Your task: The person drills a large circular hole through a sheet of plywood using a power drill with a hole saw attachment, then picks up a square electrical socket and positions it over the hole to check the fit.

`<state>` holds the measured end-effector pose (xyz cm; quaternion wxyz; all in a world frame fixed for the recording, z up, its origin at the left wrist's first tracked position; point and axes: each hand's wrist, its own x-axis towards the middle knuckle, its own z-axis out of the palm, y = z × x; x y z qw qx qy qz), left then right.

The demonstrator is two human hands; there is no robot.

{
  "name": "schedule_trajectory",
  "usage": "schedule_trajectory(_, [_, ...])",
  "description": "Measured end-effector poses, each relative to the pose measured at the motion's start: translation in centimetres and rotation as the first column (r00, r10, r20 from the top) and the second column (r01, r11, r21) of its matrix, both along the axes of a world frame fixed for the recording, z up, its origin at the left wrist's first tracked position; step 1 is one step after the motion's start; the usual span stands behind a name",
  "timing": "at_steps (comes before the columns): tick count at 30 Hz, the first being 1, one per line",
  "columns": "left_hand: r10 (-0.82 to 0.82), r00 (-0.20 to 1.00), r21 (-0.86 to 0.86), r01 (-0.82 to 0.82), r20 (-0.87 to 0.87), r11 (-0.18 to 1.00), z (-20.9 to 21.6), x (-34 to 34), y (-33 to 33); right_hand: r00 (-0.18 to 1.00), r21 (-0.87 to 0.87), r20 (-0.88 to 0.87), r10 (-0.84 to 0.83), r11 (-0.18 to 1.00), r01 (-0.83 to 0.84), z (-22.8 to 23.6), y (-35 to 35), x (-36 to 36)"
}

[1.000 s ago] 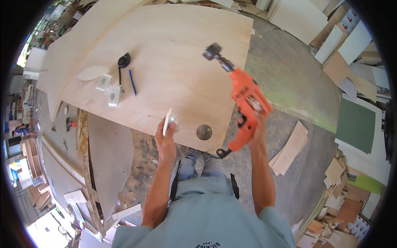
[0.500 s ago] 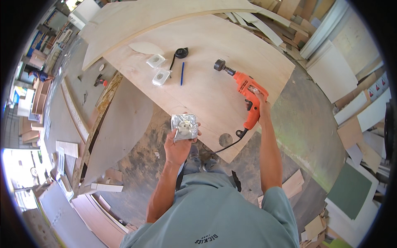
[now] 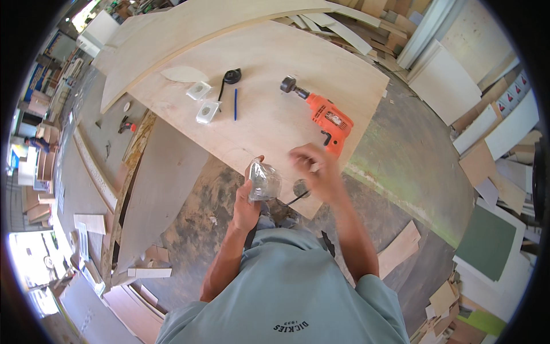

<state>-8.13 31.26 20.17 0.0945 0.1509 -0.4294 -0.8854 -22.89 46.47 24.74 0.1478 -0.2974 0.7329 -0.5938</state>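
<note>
My left hand (image 3: 245,203) grips a shiny plastic-wrapped packet (image 3: 265,180) over the near edge of the plywood sheet (image 3: 269,126). My right hand (image 3: 318,172), smeared by motion, is in the air to the right of the packet, its fingers unclear. Just beyond it an orange power drill (image 3: 332,123) with a dark hole saw (image 3: 288,85) lies on the sheet, its lower handle hidden behind my hand. Farther left are two white square fittings in clear wrap (image 3: 207,112), a black tape measure (image 3: 232,76) and a blue pencil (image 3: 235,105).
A round hole (image 3: 301,188) shows near the sheet's closest corner, beside the drill's black cord (image 3: 297,198). A red-handled tool (image 3: 127,125) lies on grey boards at left. Board offcuts (image 3: 458,86) lean at right; a curved panel (image 3: 189,26) crosses the far side.
My right hand has let go of the drill, which now rests on the sheet, and has moved left toward the packet. My left hand has tilted the packet.
</note>
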Motion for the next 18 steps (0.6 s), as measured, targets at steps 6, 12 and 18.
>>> schedule_trajectory(6, [-0.009,1.000,-0.418,0.021,0.030,0.908,-0.7,-0.7,0.7,0.999,-0.063,0.003,-0.043,0.997,0.043,-0.7,-2.8,4.3])
schedule_trajectory(12, [0.154,0.965,-0.887,0.121,0.210,0.446,0.5,0.4,0.0,0.981,-0.066,0.171,-0.091,0.992,0.103,-2.4,-2.9,5.3])
schedule_trajectory(18, [0.298,0.926,-0.970,0.197,0.233,0.144,1.7,0.8,-0.7,0.901,0.181,-0.419,-0.115,0.961,0.207,-2.1,-4.2,6.8])
